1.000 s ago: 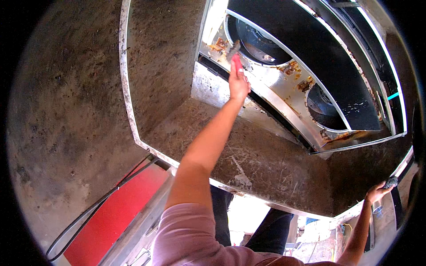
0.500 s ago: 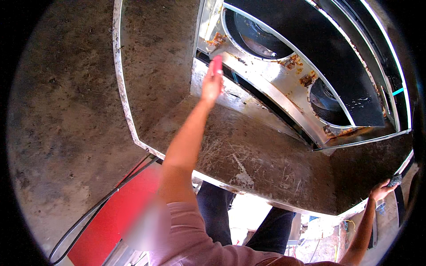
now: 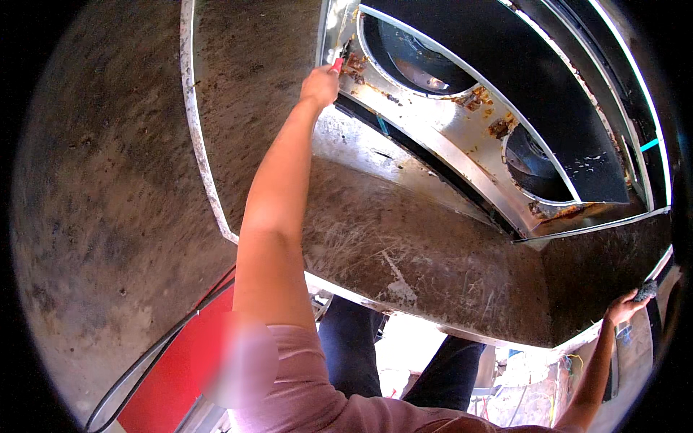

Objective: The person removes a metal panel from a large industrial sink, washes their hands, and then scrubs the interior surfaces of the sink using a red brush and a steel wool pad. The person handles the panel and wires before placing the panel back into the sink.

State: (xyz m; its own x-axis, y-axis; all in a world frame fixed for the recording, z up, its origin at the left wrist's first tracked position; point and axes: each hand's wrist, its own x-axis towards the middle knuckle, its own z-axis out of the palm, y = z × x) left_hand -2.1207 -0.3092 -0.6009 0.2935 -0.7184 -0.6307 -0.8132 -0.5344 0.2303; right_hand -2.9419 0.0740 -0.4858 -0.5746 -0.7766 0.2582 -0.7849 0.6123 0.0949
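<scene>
My left hand [image 3: 317, 88] stretches far forward, fingers closed around a red-handled tool [image 3: 337, 66]. The tool's dark tip, too small to name, lies against or close to the upper left corner of a rusty metal panel [image 3: 426, 119] with round openings. Off to the right, my right hand [image 3: 624, 307] has its fingers wrapped round a grey scouring pad [image 3: 645, 291]. It rests at the right rim of the large grimy metal housing [image 3: 447, 267] around that panel. Whether the pad touches the rim I cannot tell.
Two round openings pierce the panel, with orange rust around them. A pale metal edge [image 3: 193, 130] curves down the left of the housing. At lower left stand a red panel [image 3: 173, 368] and black cables [image 3: 141, 361]. Thin coloured wires [image 3: 575, 361] hang below my right hand.
My left hand has moved forward and left, carrying the red-handled tool from below the panel up to its corner. My right hand with the pad has hardly moved.
</scene>
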